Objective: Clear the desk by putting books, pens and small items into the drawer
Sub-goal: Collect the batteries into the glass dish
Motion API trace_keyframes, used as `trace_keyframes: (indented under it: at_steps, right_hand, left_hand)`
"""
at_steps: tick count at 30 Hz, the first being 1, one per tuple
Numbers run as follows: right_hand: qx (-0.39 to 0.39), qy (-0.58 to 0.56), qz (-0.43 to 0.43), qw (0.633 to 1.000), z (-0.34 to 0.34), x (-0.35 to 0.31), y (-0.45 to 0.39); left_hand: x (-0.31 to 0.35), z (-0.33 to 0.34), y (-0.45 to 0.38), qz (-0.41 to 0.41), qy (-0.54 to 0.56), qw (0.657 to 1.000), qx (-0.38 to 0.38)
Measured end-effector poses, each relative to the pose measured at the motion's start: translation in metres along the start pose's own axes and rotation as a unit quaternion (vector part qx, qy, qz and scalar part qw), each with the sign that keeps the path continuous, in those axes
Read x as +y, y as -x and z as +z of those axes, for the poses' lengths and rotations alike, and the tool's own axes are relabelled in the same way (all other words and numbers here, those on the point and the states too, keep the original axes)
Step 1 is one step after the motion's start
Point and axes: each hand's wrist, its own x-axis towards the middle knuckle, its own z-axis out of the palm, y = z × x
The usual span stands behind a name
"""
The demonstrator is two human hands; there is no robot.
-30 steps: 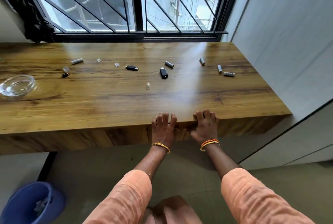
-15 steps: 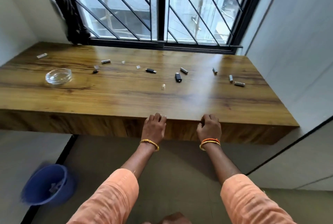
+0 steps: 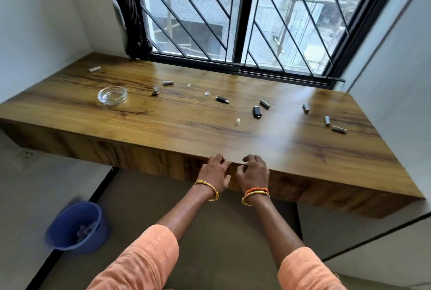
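Both my hands are at the front edge of the desk (image 3: 256, 142). My left hand (image 3: 214, 173) lies with its fingers bent over the top edge, touching the wood. My right hand (image 3: 253, 171) is just beside it, fingers curled like a claw at the same edge. Whether they really grip the edge or only rest there, I cannot tell. They hold no object.

The drawer front (image 3: 233, 180) is, I think, the wooden panel under my hands; a thin vertical seam shows on the left of it. I see no handle, so I judge I must hook my fingertips under the top lip and pull straight toward me. The panel looks thick and stiff, probably a little heavy to start.

The small items lie well apart on the desk top. There are several batteries (image 3: 265, 103), light and round, so they will roll easily; I should pinch each one across the middle. A black USB stick (image 3: 256, 112) and a second black stick (image 3: 222, 99) are flat and easy to pick. The tiny clear cap (image 3: 237, 121) is slippery and easy to lose. The glass bowl (image 3: 112, 95) on the left is fragile; I should take it by the rim with care.

The writing on the batteries is too small to read.

A blue bucket (image 3: 77, 226) stands on the floor.
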Motion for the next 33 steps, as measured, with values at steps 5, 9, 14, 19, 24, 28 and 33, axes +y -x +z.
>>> trace_keyframes:
  at_steps: [5, 9, 14, 19, 24, 28, 33]
  right_hand:
    - [-0.032, -0.144, -0.041, 0.988, 0.035, -0.069, -0.022]
    - [-0.050, -0.211, -0.021, 0.976, 0.086, -0.149, -0.045]
    - [-0.131, -0.264, 0.025, 0.955, 0.158, -0.240, -0.063]
    - [-0.165, -0.306, 0.076, 0.935, 0.212, -0.311, -0.083]
    - [-0.208, -0.322, 0.103, 0.918, 0.252, -0.358, -0.116]
    - [-0.194, -0.305, 0.099, 0.927, 0.282, -0.378, -0.140]
    - [-0.182, -0.210, 0.083, 0.957, 0.301, -0.386, -0.166]
  left_hand:
    - [-0.058, -0.044, -0.020, -0.035, 0.215, 0.976, -0.020]
    - [-0.158, -0.076, -0.030, -0.136, 0.270, 0.947, 0.107]
    - [-0.292, -0.112, -0.030, -0.285, 0.281, 0.885, 0.237]
    - [-0.384, -0.132, -0.053, -0.360, 0.324, 0.853, 0.193]
    - [-0.431, -0.144, -0.092, -0.383, 0.390, 0.826, 0.138]
    - [-0.461, -0.135, -0.123, -0.399, 0.395, 0.818, 0.123]
    - [-0.475, -0.149, -0.139, -0.406, 0.342, 0.845, 0.061]
